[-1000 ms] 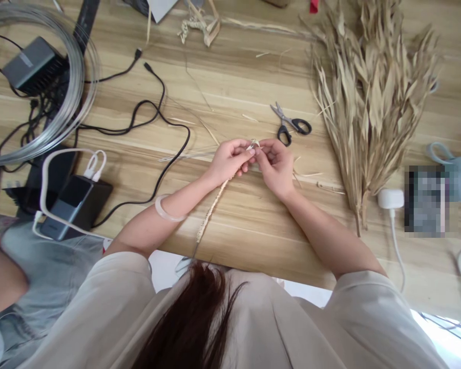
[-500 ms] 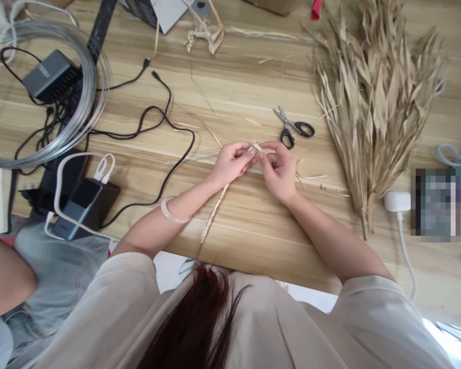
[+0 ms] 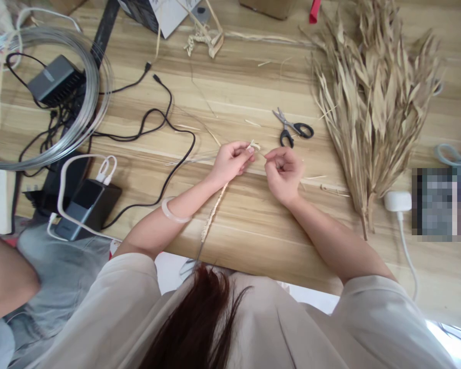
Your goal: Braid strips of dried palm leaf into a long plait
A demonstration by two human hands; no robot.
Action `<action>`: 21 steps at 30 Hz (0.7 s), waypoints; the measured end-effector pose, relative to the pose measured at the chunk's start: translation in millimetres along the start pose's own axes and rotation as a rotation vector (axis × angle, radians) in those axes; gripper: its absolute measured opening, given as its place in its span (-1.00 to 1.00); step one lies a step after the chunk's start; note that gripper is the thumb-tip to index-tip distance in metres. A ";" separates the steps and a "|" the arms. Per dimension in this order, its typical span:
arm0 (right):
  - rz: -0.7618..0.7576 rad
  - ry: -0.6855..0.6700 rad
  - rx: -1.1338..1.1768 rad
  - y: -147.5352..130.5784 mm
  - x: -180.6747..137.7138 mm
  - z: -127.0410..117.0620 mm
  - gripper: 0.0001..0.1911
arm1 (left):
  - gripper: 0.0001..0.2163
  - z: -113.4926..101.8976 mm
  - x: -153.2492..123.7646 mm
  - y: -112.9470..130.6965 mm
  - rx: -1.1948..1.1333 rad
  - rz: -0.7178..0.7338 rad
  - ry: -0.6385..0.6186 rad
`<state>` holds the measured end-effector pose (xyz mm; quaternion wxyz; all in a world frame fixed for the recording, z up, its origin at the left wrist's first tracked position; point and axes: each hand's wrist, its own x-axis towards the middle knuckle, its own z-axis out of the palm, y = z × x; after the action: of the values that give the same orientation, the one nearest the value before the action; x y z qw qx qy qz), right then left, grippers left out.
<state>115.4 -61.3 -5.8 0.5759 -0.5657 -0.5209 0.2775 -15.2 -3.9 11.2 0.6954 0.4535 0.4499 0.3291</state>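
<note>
**Straw plaiting at a wooden table**

A light wooden table (image 3: 253, 220) is carrying the work. The left hand (image 3: 230, 161) is pinching the top of a pale plaited straw braid (image 3: 214, 212), which is trailing toward the table's near edge. The right hand (image 3: 282, 171), just beside the braid's top, is closing its fingers on a thin straw strand (image 3: 268, 152). Black-handled scissors (image 3: 294, 129) are lying beyond the braid, with a dried leaf bundle (image 3: 372, 107) farther right.
</note>
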 end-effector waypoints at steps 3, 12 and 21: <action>-0.016 -0.001 -0.008 -0.3 -0.9 -1.0 -0.93 | -0.84 0.3 0.2 1.1 0.007 -0.002 0.006; -0.005 -0.062 -0.025 5.3 2.1 -1.8 -0.95 | -0.79 1.5 -1.9 6.1 0.029 0.005 0.016; 0.011 -0.085 0.039 5.7 7.3 2.2 -0.69 | -0.78 -1.8 -1.2 -2.7 0.021 0.073 -0.037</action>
<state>117.1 -52.6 -9.6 0.5626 -0.5449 -0.5365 0.3143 -17.2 -5.4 8.7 0.6866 0.4827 0.4235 0.3410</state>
